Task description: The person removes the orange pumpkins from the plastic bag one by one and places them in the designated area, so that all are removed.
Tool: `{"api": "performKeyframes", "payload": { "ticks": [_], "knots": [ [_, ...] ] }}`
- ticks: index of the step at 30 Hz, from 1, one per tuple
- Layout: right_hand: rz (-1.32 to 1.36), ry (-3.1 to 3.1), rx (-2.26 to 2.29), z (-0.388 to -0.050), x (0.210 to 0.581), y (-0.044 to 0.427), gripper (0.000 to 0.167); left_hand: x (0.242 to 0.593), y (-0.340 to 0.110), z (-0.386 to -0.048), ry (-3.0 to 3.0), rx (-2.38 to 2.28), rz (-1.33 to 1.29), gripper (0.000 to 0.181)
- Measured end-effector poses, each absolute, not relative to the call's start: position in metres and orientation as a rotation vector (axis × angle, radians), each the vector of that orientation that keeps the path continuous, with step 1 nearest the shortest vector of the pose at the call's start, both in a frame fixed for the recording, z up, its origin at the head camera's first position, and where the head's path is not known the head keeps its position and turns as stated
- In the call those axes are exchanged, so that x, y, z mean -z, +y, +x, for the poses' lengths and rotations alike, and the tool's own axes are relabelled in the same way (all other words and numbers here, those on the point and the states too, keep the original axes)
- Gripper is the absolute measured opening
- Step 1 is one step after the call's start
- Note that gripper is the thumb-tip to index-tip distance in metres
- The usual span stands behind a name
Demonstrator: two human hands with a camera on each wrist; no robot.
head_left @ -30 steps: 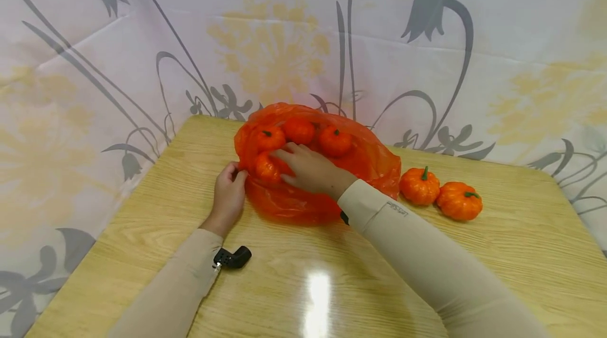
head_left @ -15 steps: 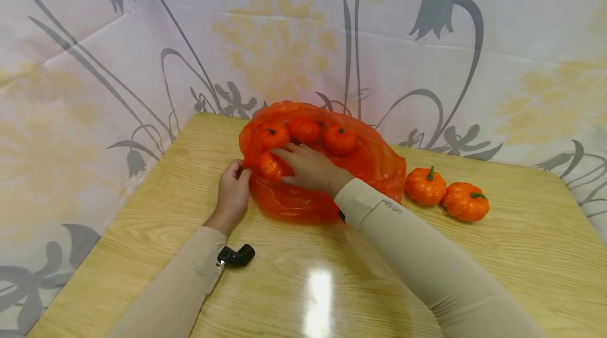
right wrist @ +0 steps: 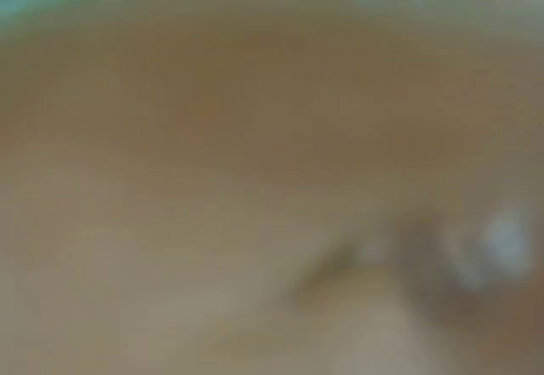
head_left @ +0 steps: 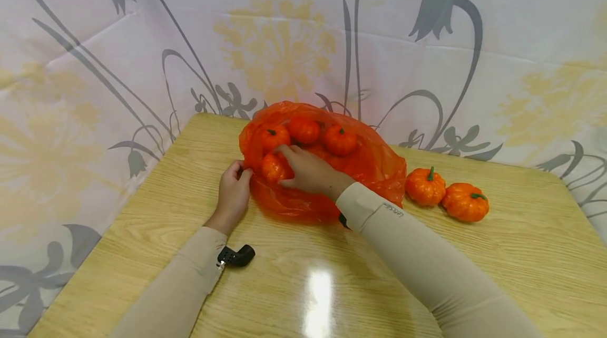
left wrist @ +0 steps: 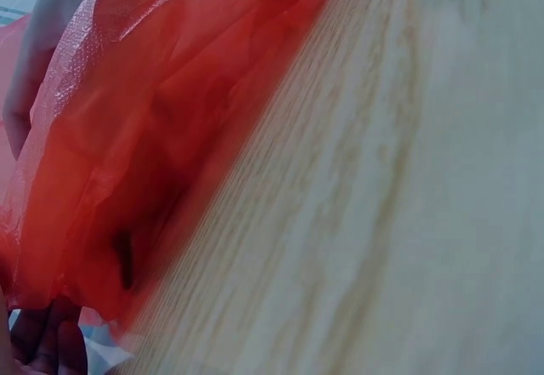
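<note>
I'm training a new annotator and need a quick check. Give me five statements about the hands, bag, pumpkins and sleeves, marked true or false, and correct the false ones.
1. The right hand grips a pumpkin in the orange bag. True.
2. The left hand holds a pumpkin too. False: the left hand pinches the bag's edge.
3. Two loose pumpkins sit on the table, right of the bag. True.
4. Their stems are black. False: the stems are green.
5. Both sleeves are beige. True.
</note>
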State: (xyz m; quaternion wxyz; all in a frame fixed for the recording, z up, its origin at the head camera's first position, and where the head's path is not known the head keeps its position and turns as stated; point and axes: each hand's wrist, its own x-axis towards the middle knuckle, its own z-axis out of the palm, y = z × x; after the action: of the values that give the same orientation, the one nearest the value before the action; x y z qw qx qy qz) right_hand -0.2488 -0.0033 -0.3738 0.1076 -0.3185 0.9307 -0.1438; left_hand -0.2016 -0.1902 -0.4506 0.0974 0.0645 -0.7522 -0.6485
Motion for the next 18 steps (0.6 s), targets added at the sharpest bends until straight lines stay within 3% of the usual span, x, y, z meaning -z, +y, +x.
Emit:
{"api": "performKeyframes", "payload": {
  "ticks": [18],
  "knots": [
    [-0.892,2.855,0.541,-0.243,0.374,0.028,0.077,0.449,-0.190,-0.200,-2.231,1.912,0.198,0.025]
  ]
}}
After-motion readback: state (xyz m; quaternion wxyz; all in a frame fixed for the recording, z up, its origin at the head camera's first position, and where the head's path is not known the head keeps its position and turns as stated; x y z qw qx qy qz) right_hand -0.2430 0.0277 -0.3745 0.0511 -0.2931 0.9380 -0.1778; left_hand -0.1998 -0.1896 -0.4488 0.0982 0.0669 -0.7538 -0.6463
